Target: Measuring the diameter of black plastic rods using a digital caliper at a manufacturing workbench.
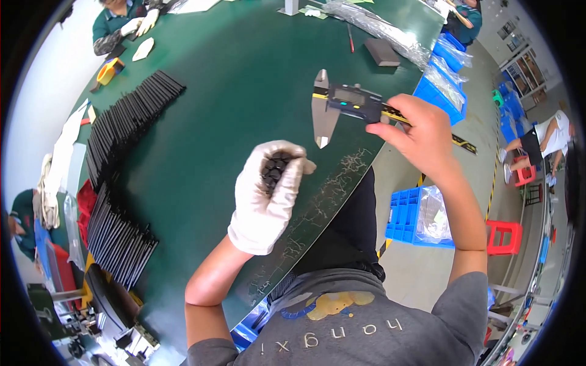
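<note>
My left hand, in a white cloth glove, is closed around a bundle of thin black rods, their round ends showing between the fingers. My bare right hand grips a digital caliper by its slider body. The caliper's metal jaws point down over the green table, slightly apart, a short way right of and above the rod bundle. Nothing sits between the jaws.
Long rows of black rods lie fanned along the table's left side. A grey block and plastic bags lie at the far end. Blue bins and a red stool stand on the floor to my right. Another person's gloved hands work at the far left.
</note>
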### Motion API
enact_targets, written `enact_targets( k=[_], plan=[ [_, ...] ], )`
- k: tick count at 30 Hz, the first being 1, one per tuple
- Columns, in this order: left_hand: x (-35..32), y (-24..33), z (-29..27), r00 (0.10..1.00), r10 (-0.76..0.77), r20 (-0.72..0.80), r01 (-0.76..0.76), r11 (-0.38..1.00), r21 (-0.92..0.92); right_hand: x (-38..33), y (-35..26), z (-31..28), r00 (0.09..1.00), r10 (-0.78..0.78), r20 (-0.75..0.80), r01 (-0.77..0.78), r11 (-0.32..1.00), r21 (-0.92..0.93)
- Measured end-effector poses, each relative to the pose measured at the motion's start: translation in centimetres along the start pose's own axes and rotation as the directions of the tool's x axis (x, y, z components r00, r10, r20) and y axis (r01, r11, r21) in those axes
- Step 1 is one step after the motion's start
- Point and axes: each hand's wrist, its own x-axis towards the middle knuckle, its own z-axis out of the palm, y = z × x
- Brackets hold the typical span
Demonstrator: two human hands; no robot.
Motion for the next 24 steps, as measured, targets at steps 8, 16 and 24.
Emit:
enact_targets(
  k=[8, 16, 24],
  plan=[
    [-0.2, 0.5, 0.1, 0.999, -0.026, 0.043, 0.027, 0.999, -0.024, -0.6, -1.3, -1.4, 0.996, -0.077, -0.047, 0.076, 0.997, -0.022],
    [-0.4, 1.8, -0.1, 0.999, -0.036, 0.017, 0.036, 0.998, 0.047, -1.3, -0.3, -2.8, 0.938, -0.323, -0.128, 0.294, 0.934, -0.203],
    [0.0, 1.3, 0.4, 0.998, -0.011, -0.067, 0.016, 0.996, 0.084, -1.8, -1.3, -2.1, 0.984, -0.161, -0.074, 0.15, 0.979, -0.136]
  ],
)
